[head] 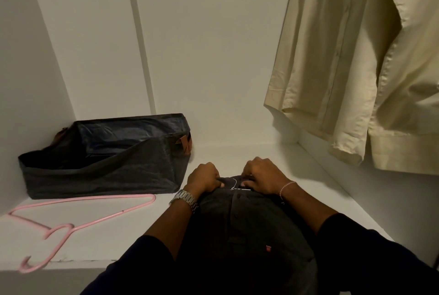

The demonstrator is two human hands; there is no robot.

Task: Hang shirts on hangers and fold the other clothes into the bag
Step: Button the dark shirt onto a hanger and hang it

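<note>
Two forearms in dark sleeves reach forward from the bottom of the view, side by side. The left hand (204, 179) has its fingers curled down, knuckles up, with a metal watch on its wrist. The right hand (262, 178) sits close beside it, fingers likewise curled and pinching, a thin bracelet on its wrist.

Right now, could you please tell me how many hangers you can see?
2. A pink hanger lies on the shelf in front of the bag. A wire hanger's hook pokes out of the dark shirt's collar between both hands. The cream shirt's hanger, if any, is out of view.
</note>
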